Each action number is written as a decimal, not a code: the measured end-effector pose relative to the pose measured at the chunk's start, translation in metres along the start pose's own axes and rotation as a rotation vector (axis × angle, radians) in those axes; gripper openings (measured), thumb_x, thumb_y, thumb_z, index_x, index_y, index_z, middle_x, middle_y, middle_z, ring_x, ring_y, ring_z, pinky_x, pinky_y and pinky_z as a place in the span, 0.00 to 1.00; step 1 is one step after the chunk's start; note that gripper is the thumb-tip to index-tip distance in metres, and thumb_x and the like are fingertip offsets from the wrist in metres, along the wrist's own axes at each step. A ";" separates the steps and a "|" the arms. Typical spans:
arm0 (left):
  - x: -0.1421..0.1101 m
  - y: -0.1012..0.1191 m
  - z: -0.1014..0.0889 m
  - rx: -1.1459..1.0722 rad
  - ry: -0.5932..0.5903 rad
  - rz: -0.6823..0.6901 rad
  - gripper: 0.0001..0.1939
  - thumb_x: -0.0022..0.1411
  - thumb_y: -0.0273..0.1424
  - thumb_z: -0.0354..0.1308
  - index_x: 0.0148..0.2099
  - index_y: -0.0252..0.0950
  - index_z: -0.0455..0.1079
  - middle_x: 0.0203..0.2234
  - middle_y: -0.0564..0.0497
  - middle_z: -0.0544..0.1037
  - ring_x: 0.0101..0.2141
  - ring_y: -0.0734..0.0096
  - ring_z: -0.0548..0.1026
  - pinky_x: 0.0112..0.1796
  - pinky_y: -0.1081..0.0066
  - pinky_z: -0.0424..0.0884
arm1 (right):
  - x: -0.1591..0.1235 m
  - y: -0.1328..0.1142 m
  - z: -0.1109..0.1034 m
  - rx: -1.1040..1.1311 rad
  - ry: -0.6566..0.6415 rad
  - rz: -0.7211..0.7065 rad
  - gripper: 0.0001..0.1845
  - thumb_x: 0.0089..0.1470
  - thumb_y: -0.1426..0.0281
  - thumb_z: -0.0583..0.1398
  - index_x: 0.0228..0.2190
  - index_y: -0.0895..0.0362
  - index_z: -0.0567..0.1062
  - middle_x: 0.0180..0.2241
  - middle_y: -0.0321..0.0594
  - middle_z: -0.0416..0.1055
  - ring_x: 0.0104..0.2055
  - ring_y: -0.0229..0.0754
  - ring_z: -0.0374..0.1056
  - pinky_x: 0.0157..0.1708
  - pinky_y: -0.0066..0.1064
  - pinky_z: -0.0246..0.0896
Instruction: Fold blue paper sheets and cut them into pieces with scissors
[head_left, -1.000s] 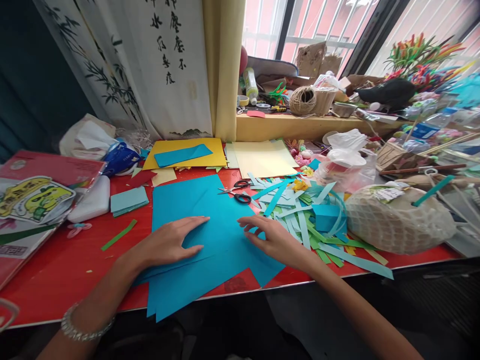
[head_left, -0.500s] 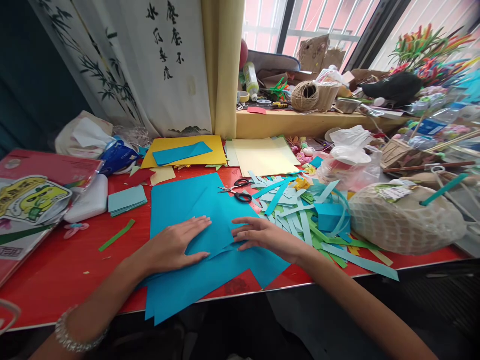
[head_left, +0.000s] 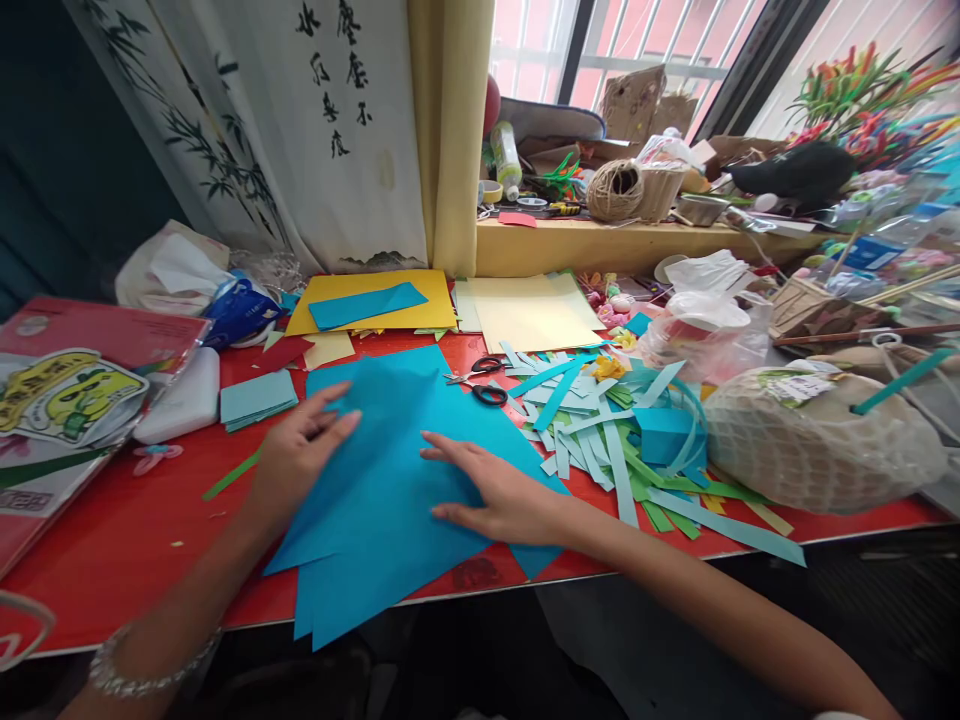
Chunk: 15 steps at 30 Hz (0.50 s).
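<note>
A large blue paper sheet lies turned at an angle on top of other blue sheets that hang over the front edge of the red table. My left hand grips the top sheet's left edge, thumb on top and fingers along the edge. Flat on the middle of that sheet rests my right hand, fingers stretched out. A silver bracelet sits on my left wrist.
Black-handled scissors lie just beyond the sheets. To the right are a heap of blue and green paper strips and a net-wrapped round object. Yellow paper, cream paper and small blue squares lie behind. The windowsill is cluttered.
The top blue sheet has been swung round, its left corner lifted toward the back left. My left hand moved left and back to its edge; my right hand slid left onto the sheet's middle.
</note>
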<state>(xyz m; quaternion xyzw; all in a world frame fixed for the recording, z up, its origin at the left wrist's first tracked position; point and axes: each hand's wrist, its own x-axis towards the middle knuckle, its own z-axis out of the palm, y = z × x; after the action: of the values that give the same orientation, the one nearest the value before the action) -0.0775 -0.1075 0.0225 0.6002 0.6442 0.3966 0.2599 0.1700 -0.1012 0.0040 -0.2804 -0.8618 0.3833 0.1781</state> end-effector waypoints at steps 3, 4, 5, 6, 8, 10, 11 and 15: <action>0.005 0.009 -0.014 -0.314 0.211 -0.184 0.31 0.57 0.43 0.59 0.61 0.40 0.60 0.41 0.49 0.78 0.37 0.60 0.76 0.32 0.66 0.75 | 0.001 0.002 0.006 -0.232 -0.025 -0.038 0.42 0.58 0.53 0.53 0.64 0.58 0.43 0.59 0.46 0.61 0.62 0.53 0.51 0.59 0.48 0.50; 0.007 0.011 -0.018 -0.389 0.243 -0.208 0.31 0.57 0.40 0.60 0.61 0.41 0.60 0.42 0.49 0.77 0.36 0.62 0.75 0.32 0.67 0.75 | 0.002 0.002 0.008 -0.302 -0.008 -0.057 0.42 0.59 0.52 0.52 0.64 0.59 0.43 0.57 0.47 0.63 0.62 0.53 0.52 0.60 0.48 0.49; 0.008 0.011 -0.021 -0.439 0.260 -0.222 0.31 0.56 0.38 0.61 0.61 0.41 0.60 0.43 0.49 0.76 0.36 0.64 0.75 0.31 0.68 0.74 | 0.003 0.003 0.010 -0.364 0.013 -0.077 0.41 0.59 0.51 0.50 0.64 0.60 0.44 0.56 0.48 0.65 0.62 0.53 0.54 0.60 0.48 0.48; 0.009 0.010 -0.023 -0.461 0.261 -0.229 0.33 0.55 0.35 0.62 0.62 0.42 0.58 0.43 0.50 0.75 0.35 0.66 0.74 0.31 0.69 0.74 | 0.004 0.003 0.012 -0.416 0.033 -0.096 0.41 0.60 0.51 0.49 0.64 0.62 0.45 0.54 0.49 0.67 0.61 0.52 0.56 0.60 0.48 0.48; 0.010 0.008 -0.026 -0.380 0.232 -0.226 0.34 0.55 0.34 0.62 0.63 0.44 0.56 0.38 0.52 0.74 0.30 0.70 0.72 0.27 0.72 0.71 | 0.006 0.004 0.014 -0.492 0.061 -0.130 0.38 0.61 0.52 0.48 0.63 0.64 0.49 0.53 0.51 0.69 0.59 0.51 0.60 0.60 0.46 0.50; 0.011 0.004 -0.029 -0.140 0.179 -0.209 0.28 0.58 0.36 0.58 0.60 0.43 0.62 0.33 0.53 0.73 0.29 0.69 0.71 0.24 0.72 0.67 | 0.007 0.005 0.016 -0.540 0.081 -0.149 0.35 0.62 0.53 0.47 0.60 0.65 0.56 0.53 0.52 0.68 0.57 0.50 0.62 0.59 0.44 0.52; 0.011 0.002 -0.031 -0.017 0.143 -0.208 0.24 0.59 0.38 0.56 0.58 0.42 0.66 0.33 0.52 0.73 0.31 0.66 0.71 0.25 0.71 0.66 | 0.007 0.005 0.016 -0.558 0.089 -0.151 0.33 0.62 0.54 0.47 0.59 0.66 0.59 0.53 0.52 0.68 0.57 0.49 0.62 0.60 0.43 0.52; 0.015 -0.008 -0.035 0.029 0.122 -0.282 0.19 0.58 0.39 0.55 0.50 0.38 0.73 0.42 0.49 0.75 0.44 0.54 0.70 0.29 0.68 0.69 | 0.006 0.006 0.017 -0.627 0.127 -0.141 0.32 0.63 0.55 0.45 0.56 0.67 0.64 0.51 0.52 0.70 0.56 0.49 0.63 0.61 0.43 0.50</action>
<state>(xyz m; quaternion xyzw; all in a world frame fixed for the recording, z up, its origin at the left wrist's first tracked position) -0.1124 -0.0993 0.0370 0.4824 0.7422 0.3827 0.2646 0.1587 -0.1043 -0.0106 -0.2845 -0.9423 0.0676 0.1627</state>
